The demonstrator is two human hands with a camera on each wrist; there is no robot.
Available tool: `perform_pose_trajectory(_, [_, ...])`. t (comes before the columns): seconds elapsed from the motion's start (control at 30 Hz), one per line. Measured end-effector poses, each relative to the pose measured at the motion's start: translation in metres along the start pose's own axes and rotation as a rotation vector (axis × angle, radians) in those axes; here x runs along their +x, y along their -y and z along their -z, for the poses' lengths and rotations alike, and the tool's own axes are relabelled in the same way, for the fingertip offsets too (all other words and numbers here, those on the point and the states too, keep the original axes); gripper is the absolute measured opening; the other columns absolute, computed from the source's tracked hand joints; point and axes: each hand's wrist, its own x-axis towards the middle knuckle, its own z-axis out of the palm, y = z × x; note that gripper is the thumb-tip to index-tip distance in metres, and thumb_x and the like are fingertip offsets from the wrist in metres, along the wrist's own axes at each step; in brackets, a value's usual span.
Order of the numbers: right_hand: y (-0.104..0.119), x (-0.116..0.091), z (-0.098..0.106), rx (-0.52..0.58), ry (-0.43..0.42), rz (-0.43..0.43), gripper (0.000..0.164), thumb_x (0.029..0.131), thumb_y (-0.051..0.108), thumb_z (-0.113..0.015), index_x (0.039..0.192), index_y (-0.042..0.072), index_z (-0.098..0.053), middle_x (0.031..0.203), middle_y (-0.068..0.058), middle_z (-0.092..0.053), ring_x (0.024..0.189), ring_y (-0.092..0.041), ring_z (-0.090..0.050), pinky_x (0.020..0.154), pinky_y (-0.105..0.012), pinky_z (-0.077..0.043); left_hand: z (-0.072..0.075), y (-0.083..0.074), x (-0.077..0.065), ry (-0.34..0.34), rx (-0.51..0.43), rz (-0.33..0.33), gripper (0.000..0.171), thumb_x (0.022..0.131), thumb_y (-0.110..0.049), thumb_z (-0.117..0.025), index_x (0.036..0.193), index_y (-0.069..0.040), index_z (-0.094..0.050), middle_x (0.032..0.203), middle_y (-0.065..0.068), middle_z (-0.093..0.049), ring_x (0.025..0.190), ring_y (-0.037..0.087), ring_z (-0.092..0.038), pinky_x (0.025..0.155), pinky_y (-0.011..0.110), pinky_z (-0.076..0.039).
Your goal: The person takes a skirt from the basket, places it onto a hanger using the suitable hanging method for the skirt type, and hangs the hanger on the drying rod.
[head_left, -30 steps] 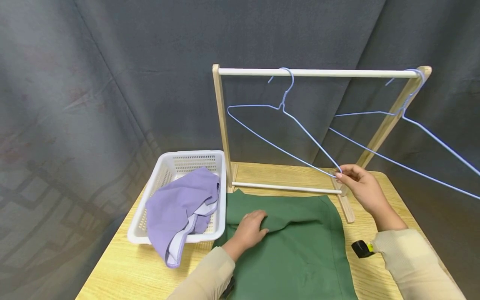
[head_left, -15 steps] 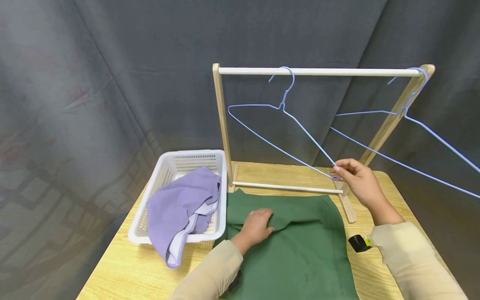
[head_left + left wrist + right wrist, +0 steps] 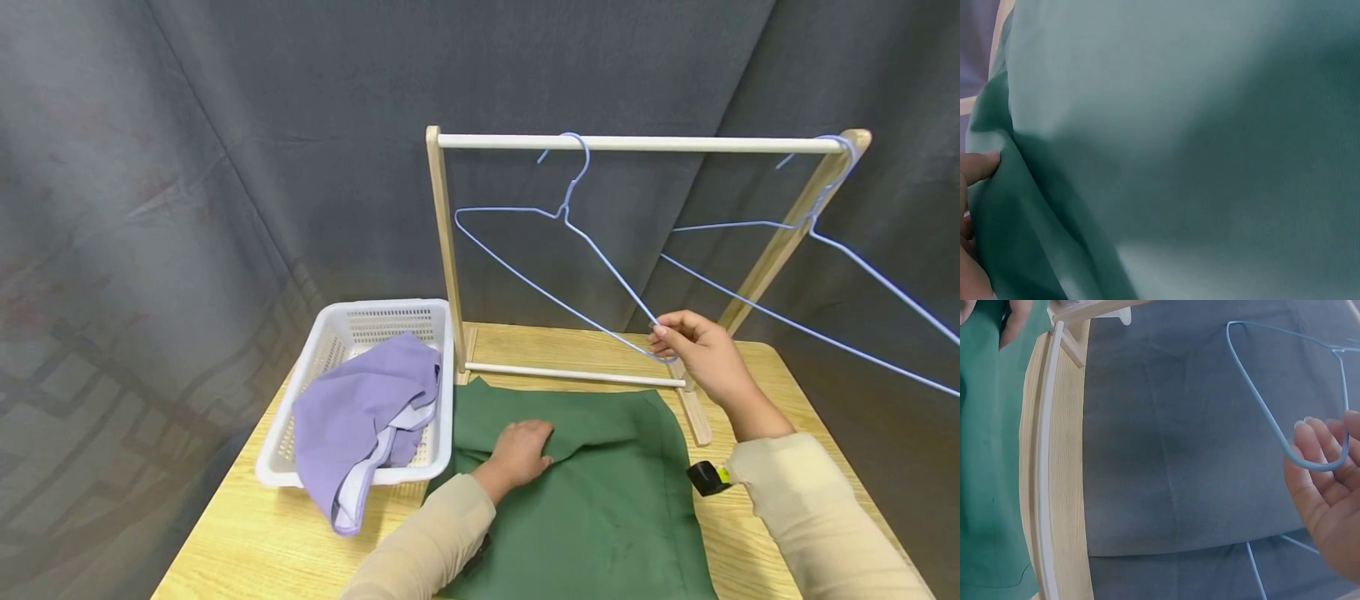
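With curled fingers and thumb, my right hand [image 3: 701, 354] pinches the lower right corner of a blue wire hanger [image 3: 540, 289]. The hanger's hook hangs over the white rail [image 3: 675, 144] of a rack. In the right wrist view, the hanger's bent end [image 3: 1260, 400] lies between thumb and fingers. My left hand [image 3: 519, 450] rests on a green cloth [image 3: 600, 517] spread on the table, beside a raised fold near its far edge. The left wrist view shows part of the left hand [image 3: 974, 167] against the bunched cloth; its other fingers are partly cut off.
A white plastic basket [image 3: 273, 454] at the left holds a purple cloth [image 3: 345, 417] draped over its near rim. A second blue hanger [image 3: 877, 271] hangs at the rack's right end. The rack's wooden right post [image 3: 776, 242] stands behind it. A grey curtain [image 3: 337, 125] closes off the back.
My right hand has moved slightly left and up along the hanger, from its corner tip. My left hand has slid a little to the right over the green cloth.
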Motion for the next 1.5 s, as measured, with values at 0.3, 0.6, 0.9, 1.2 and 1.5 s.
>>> perform_pose_trajectory(0.3, [0.004,0.002,-0.006,0.111,0.025,-0.032,0.012,0.088,0.004,-0.047,0.086,0.014,-0.053,0.069,0.006,-0.058,0.06,-0.006,-0.058,0.055,-0.02,-0.047,-0.004,0.003,0.0,-0.07,0.098,-0.058,0.021,0.081,-0.018,-0.06,0.101,-0.015,-0.054,0.088,-0.001,-0.057,0.079,0.014,-0.056,0.064,0.026,-0.044])
perform_pose_trajectory(0.6, [0.006,0.001,-0.013,0.096,0.032,-0.075,0.014,0.089,0.006,-0.045,0.085,0.016,-0.055,0.066,0.004,-0.056,0.058,-0.005,-0.055,0.055,-0.019,-0.045,-0.003,0.006,0.003,-0.113,0.068,-0.046,0.012,0.082,-0.006,-0.054,0.087,-0.015,-0.057,0.074,-0.002,-0.056,0.067,0.012,-0.056,0.052,0.025,-0.044])
perform_pose_trajectory(0.9, [0.008,-0.001,-0.016,0.103,0.034,-0.124,0.011,0.09,0.007,-0.043,0.082,0.005,-0.05,0.066,0.004,-0.055,0.06,-0.006,-0.055,0.058,-0.019,-0.046,-0.003,0.007,0.005,-0.123,0.041,-0.039,0.015,0.081,-0.004,-0.054,0.087,-0.016,-0.057,0.075,-0.003,-0.057,0.067,0.012,-0.056,0.052,0.024,-0.044])
perform_pose_trajectory(1.2, [0.009,-0.009,-0.018,0.061,-0.016,-0.137,0.016,0.092,0.009,-0.037,0.083,-0.001,-0.044,0.067,0.004,-0.051,0.063,-0.005,-0.053,0.059,-0.02,-0.047,-0.002,0.008,0.006,-0.164,-0.014,-0.036,0.012,0.085,-0.009,-0.052,0.092,-0.015,-0.058,0.077,-0.002,-0.058,0.068,0.011,-0.056,0.053,0.023,-0.043])
perform_pose_trajectory(1.5, [-0.004,-0.012,-0.016,0.256,-0.016,-0.171,0.022,0.091,0.015,-0.042,0.086,-0.006,-0.046,0.077,0.0,-0.057,0.073,-0.007,-0.057,0.063,-0.024,-0.05,-0.006,0.011,0.003,-0.187,-0.032,-0.046,0.009,0.085,-0.011,-0.054,0.092,-0.015,-0.058,0.078,-0.002,-0.058,0.07,0.011,-0.056,0.055,0.023,-0.044])
